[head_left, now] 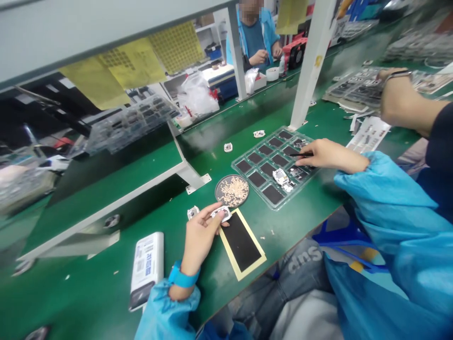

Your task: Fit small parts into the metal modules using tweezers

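Right now I have the left hand pinching a small white module at the fingertips, long axis crosswise, black pad just beside it, while the right hand, farther of the 2, grips black tweezers over the clear compartment tray.

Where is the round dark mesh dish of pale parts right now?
In the head view, the round dark mesh dish sits on the green bench mat, left of the clear plastic compartment tray and just above the person's left hand.
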`<act>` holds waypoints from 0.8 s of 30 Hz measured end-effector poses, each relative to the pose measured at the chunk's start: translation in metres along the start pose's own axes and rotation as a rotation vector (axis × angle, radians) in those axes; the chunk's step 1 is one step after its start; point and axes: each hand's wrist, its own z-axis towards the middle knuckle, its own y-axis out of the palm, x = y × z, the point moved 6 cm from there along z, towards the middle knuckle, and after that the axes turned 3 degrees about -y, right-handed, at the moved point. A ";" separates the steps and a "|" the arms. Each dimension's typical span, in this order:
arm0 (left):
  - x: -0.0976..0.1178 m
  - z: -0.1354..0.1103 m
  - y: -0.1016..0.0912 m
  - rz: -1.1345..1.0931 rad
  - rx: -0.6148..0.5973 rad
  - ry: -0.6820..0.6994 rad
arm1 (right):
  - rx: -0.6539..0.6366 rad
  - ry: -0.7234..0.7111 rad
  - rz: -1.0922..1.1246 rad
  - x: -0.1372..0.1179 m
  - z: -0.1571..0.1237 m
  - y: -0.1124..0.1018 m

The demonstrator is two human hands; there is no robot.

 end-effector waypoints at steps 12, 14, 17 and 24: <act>-0.004 -0.001 0.010 -0.115 -0.023 0.003 | -0.159 -0.246 0.038 -0.025 -0.005 0.017; -0.007 -0.001 0.009 -0.152 -0.018 -0.036 | -0.159 -0.275 0.129 -0.042 0.006 0.004; -0.012 0.001 0.008 -0.213 -0.022 -0.106 | -0.046 -0.434 0.375 -0.104 0.016 -0.024; -0.008 0.004 -0.003 -0.337 0.016 -0.006 | -0.200 -0.687 0.901 -0.251 -0.006 0.008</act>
